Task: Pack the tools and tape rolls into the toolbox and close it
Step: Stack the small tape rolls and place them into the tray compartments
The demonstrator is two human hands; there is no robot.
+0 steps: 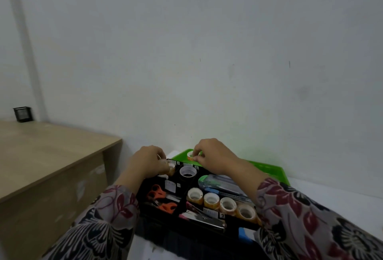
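The right hand pinches a tape roll over the green tray, just behind the open toolbox. The left hand grips a second roll at the toolbox's far-left corner.

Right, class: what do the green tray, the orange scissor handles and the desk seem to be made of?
Tray: probably plastic, with an even bright green colour and a thin raised rim. Scissor handles: likely moulded plastic, solid orange with rounded loops. Desk: looks like wood-pattern laminate board, pale, matt and square-edged; solid wood can't be excluded.
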